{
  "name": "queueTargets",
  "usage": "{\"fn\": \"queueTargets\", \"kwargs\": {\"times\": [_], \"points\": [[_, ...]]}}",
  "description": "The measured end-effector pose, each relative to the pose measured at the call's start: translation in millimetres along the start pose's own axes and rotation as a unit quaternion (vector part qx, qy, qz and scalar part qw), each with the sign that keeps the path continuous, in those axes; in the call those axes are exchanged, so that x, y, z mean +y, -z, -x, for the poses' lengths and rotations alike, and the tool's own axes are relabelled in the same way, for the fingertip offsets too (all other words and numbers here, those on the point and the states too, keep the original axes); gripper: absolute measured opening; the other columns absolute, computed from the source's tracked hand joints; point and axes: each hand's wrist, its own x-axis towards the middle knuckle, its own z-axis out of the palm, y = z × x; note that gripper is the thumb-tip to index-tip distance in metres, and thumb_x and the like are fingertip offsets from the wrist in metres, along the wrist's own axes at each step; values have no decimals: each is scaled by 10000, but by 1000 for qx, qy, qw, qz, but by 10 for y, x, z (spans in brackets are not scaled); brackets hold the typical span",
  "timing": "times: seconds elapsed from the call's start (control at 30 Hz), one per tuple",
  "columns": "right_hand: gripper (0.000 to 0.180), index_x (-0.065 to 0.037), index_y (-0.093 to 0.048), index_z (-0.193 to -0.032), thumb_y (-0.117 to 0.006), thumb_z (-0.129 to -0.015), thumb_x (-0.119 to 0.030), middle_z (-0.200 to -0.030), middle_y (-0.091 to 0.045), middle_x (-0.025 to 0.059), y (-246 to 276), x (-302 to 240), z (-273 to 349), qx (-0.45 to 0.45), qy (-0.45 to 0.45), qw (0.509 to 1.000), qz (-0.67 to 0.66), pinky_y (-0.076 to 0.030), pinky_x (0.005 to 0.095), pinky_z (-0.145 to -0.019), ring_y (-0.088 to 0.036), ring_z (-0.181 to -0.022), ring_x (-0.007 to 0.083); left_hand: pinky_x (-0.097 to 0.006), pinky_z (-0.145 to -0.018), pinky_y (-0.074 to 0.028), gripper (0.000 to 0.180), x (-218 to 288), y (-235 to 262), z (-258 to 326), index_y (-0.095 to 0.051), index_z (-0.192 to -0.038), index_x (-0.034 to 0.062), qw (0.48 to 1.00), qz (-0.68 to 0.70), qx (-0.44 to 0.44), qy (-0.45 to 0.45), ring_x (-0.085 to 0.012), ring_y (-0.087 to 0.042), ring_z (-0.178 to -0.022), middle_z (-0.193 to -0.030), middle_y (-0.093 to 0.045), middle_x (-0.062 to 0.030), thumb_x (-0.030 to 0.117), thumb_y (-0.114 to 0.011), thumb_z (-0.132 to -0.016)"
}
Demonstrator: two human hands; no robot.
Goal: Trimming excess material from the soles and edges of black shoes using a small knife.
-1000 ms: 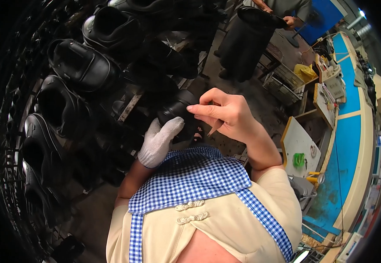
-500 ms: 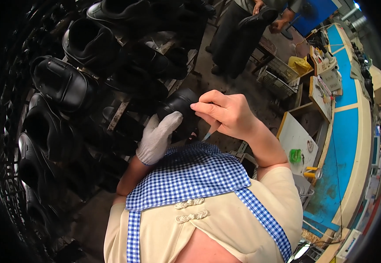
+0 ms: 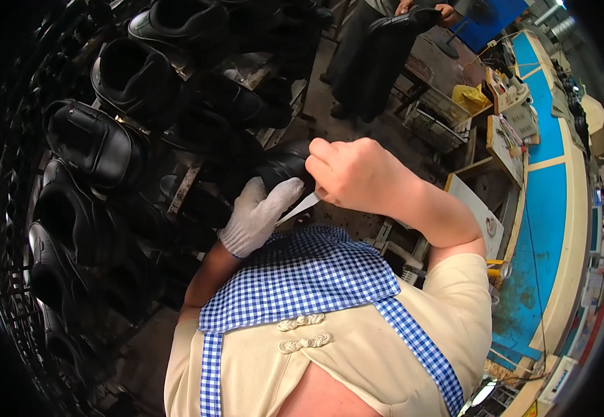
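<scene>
Head view: one long blue counter [image 3: 546,208] runs down the right; black shoes [image 3: 97,146], too many to count, crowd the left. Beyond stands one co-worker [image 3: 361,62]. One checked apron [image 3: 302,288] spreads below one held shoe [image 3: 282,162], which the bare right hand [image 3: 357,174] partly blocks. The gloved left hand [image 3: 260,215] has its fingers clasping that shoe; the right's fingers pinch narrowly one thin, pale tool [image 3: 302,208].

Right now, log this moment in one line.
White-gloved left hand: holding glossy black shoe, partly hidden; bare right hand: holding slim pale pointed tool; left: rows of black shoes; right: long blue-topped bench
</scene>
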Motion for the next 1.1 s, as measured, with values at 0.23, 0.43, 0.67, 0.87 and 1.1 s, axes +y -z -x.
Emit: {"fn": "queueTargets", "kwargs": {"times": [0.23, 0.43, 0.67, 0.87, 1.1], "points": [[165, -56, -557, -757, -697, -675, -28, -716, -566, 54, -113, 175, 243, 143, -162, 942, -257, -454, 278, -462, -563, -507, 197, -312, -711, -565, 519, -12, 0, -68, -462, -1268, -40, 978, 195, -71, -19, -210, -657, -823, -1033, -621, -156, 305, -583, -900], [360, -64, -653, -1111, -762, -767, -69, -819, -632, 56, -36, 143, 319, 180, -101, 951, -229, -434, 211, -438, -574, -539, 103, -320, -722, -562, 517, 8, -37, -144, -462, -1290, -29, 975, 185, -123, -10, -208, -656, -847, -1050, -628, -145, 294, -574, -903], [722, -44, -532, -1293, -737, -784, -514, -1031, -655, 89, -353, 235, 806, -70, -395, 666, -629, -524, 293, -692, -641, -795, 172, -343, -823, -515, 411, 0, -129, -239, -590, -1194, -15, 955, -134, -208, -161, -226, -647, -890, -1020, -668, -158, 280, -594, -908], [830, -18, -413, -1416, -717, -789, -469, -1307, -562, 114, -1195, -440, 1360, 77, -503, 417, -753, -414, 380, -1040, -527, -1208, 243, -426, -783, -519, 417, -82, -351, -466, -630, -1072, -10, 741, -507, -407, -167, -364, -634, -893, -1000, -640, -239, 369, -585, -904], [958, -66, -433, -1430, -645, -716, -668, -1386, -512, 152, -1198, -423, 1254, 191, -292, 255, -902, -396, 443, -1072, -503, -1265, 309, -444, -1008, -445, 600, 48, 38, -319, -491, -1326, -1, 904, -66, -64, -419, -315, -525, -1230, -1306, -535, -179, 259, -718, -835]]}}
